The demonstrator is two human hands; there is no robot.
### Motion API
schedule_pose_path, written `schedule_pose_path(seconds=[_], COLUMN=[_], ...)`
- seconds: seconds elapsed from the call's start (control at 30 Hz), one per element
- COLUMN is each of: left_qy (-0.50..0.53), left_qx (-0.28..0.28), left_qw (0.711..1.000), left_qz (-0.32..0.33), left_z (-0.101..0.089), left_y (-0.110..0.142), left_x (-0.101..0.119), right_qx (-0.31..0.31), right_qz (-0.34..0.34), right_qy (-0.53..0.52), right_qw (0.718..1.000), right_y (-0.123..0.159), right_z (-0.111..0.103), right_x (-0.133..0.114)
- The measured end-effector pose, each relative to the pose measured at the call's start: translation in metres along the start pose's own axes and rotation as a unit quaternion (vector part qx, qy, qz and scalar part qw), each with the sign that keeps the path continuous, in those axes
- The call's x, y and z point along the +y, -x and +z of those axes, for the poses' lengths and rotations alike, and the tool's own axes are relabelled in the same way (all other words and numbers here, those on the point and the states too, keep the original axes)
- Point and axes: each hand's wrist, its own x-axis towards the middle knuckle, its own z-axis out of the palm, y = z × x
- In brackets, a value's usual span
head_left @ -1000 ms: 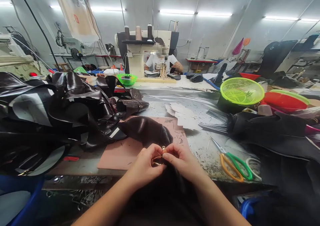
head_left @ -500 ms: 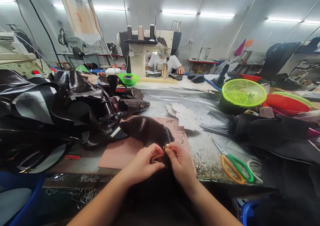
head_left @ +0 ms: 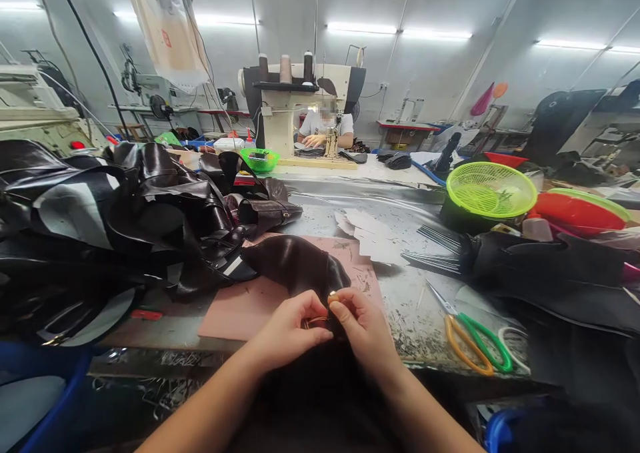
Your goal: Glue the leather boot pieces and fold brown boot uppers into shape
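Observation:
A dark brown glossy leather piece [head_left: 290, 259], like a boot upper, lies bent in front of me, its near end running down between my hands. My left hand [head_left: 293, 323] is closed, thumb and fingers around a thin gold-coloured metal buckle [head_left: 316, 320] at the leather's edge. Pinched between thumb and forefinger of my right hand [head_left: 363, 319] is a gold-coloured metal part [head_left: 333, 297] beside it. Whether both metal bits belong to one buckle I cannot tell. Dark material below the hands hides the lower leather.
A pink board [head_left: 235, 306] lies under the leather. Heaped dark leather pieces [head_left: 165, 206] fill the left. Scissors [head_left: 467, 336], black pieces [head_left: 530, 259] and a green basket [head_left: 493, 189] are at right. Paper scraps [head_left: 370, 236] lie ahead. A person [head_left: 325, 129] sits behind a sewing machine [head_left: 280, 119].
My fingers have shifted slightly around the metal parts, and less of the buckle shows by my left hand. The view has moved a little. The person opposite has changed arm position.

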Motion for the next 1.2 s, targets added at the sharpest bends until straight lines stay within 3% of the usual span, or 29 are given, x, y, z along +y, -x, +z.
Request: schedule_pose_path(seconds=[0.1,0.37,0.47,0.63,0.7,0.9,1.1,1.2], left_qy=[-0.004,-0.029,-0.062,-0.001,0.008,0.028,-0.028,-0.001], left_qx=[0.009,-0.001,-0.022,-0.021,-0.016,-0.058,-0.006,-0.011], left_qw=[1.000,1.000,0.998,1.000,1.000,0.998,0.999,1.000], left_qz=[0.003,0.008,0.022,-0.010,-0.017,0.006,-0.015,-0.017], left_z=[0.001,0.004,0.004,0.004,0.003,0.000,0.001,0.002], left_y=[0.000,-0.002,-0.001,0.000,0.000,0.000,-0.002,-0.002], left_x=[-0.001,-0.003,0.000,0.002,0.002,0.006,0.003,0.003], right_qx=[-0.005,0.096,0.051,-0.111,-0.153,-0.154,-0.102,-0.112], right_qz=[-0.024,-0.089,-0.095,0.018,0.029,0.008,-0.080,-0.088], right_qy=[0.027,0.059,0.063,-0.040,-0.072,-0.105,0.118,0.154], right_qw=[0.999,0.990,0.992,0.993,0.985,0.982,0.985,0.978], right_y=[0.000,0.000,-0.001,0.001,0.002,0.005,0.011,0.012], right_z=[-0.005,0.011,0.005,-0.022,-0.029,-0.027,-0.024,-0.026], right_x=[-0.002,0.010,0.008,-0.003,-0.005,0.001,-0.002,-0.007])
